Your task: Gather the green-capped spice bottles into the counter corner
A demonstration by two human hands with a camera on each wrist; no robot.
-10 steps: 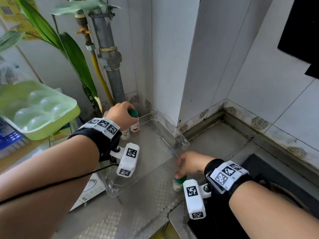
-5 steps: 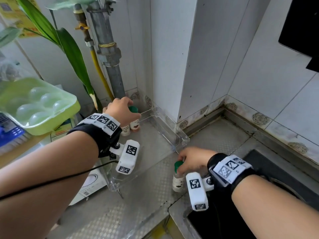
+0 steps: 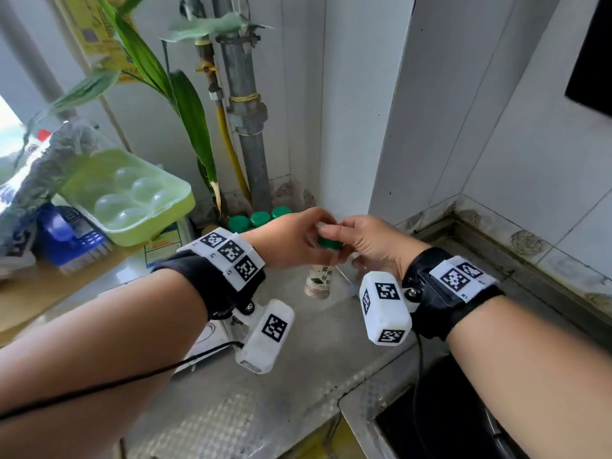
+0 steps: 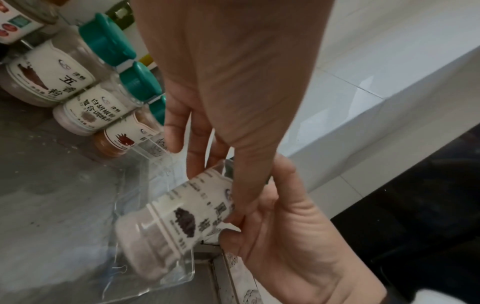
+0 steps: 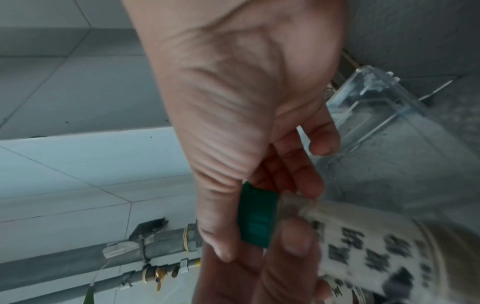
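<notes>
While held above the counter, spice bottle (image 3: 318, 278) | left hand (image 3: 287, 241) pinches body | right hand (image 3: 371, 244) pinches green cap (image 3: 328, 242)

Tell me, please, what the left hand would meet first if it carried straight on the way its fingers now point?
Probably the right hand, directly opposite across the spice bottle that the left hand also holds; depth is hard to judge.

Textured matt metal counter (image 3: 308, 369), clear glossy plastic tray (image 5: 384, 107), paper-labelled spice bottle (image 3: 318, 279) with green plastic cap (image 3: 328, 242)
</notes>
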